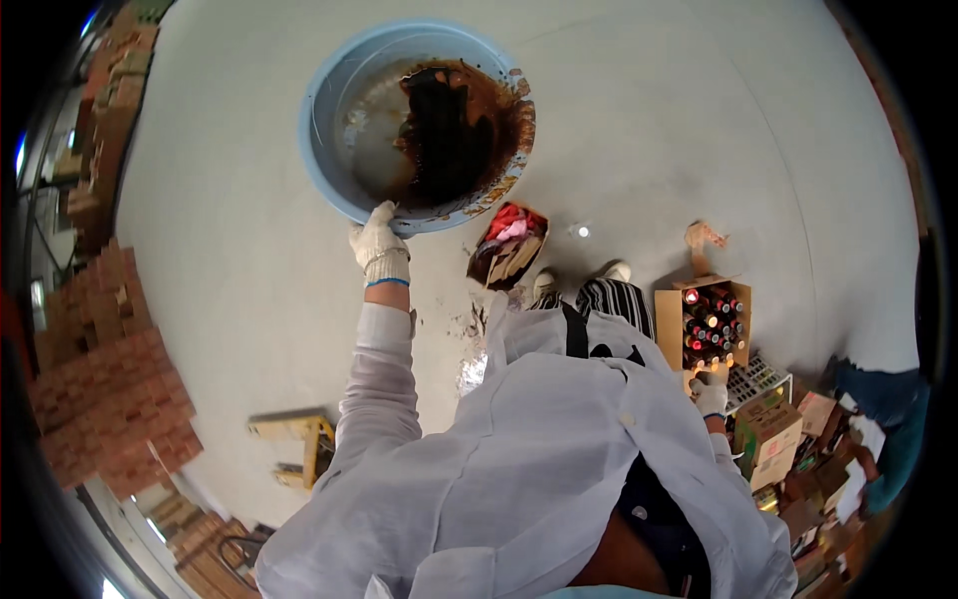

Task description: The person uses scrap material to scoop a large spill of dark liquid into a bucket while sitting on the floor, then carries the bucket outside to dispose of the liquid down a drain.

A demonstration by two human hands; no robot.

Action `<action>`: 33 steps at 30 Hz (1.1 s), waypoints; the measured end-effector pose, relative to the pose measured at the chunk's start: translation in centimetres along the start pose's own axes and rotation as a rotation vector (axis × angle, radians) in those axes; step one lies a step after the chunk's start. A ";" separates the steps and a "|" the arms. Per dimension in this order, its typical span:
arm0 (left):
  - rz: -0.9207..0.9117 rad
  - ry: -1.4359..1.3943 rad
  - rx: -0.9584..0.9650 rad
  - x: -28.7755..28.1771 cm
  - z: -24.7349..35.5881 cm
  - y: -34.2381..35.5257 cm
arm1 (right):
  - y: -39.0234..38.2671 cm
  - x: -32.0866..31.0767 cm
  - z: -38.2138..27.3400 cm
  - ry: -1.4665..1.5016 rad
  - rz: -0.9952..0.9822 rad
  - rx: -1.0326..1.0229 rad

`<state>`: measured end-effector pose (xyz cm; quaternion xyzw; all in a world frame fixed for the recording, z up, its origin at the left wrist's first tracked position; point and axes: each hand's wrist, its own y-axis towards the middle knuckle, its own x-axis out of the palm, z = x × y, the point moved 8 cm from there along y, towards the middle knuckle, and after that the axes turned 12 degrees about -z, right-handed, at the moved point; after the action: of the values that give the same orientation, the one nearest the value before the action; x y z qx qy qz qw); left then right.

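Observation:
My left hand [379,247], in a white knitted glove with a blue cuff edge, grips the near rim of a large light-blue basin [317,165]. Inside the basin lie a dark, almost black mass [444,130] and brown, murky liquid; brown stains cover its right rim. On my right side, my gloved right hand [711,394] is at the near edge of an open cardboard box [669,329] packed with several capped bottles [711,317]. Its fingers are small and partly hidden, so their grip is unclear.
A small carton [489,270] with red and pink cloth-like stuff stands below the basin, near my feet. At right are a white crate [755,381], cartons [768,439] and a person's teal sleeve [903,454]. A yellow pallet jack [314,444] and stacked boxes [110,389] are at left.

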<state>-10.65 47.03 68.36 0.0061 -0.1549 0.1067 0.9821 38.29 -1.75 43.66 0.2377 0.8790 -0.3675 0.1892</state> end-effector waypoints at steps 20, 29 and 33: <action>-0.648 0.259 -0.450 51.0 -21.5 -0.7 | 4.2 -19.0 5.3 0.387 0.361 0.465; -1.033 0.281 -0.635 77.4 -33.1 -2.9 | 13.5 -29.0 5.5 0.489 0.593 0.600; -1.137 0.305 -0.570 89.1 -36.2 -2.3 | 17.5 -34.8 5.1 0.607 0.711 0.625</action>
<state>83.62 64.93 61.23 -0.1887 -0.0089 -0.4747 0.8596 77.20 -4.45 48.20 0.6593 0.6090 -0.4392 -0.0395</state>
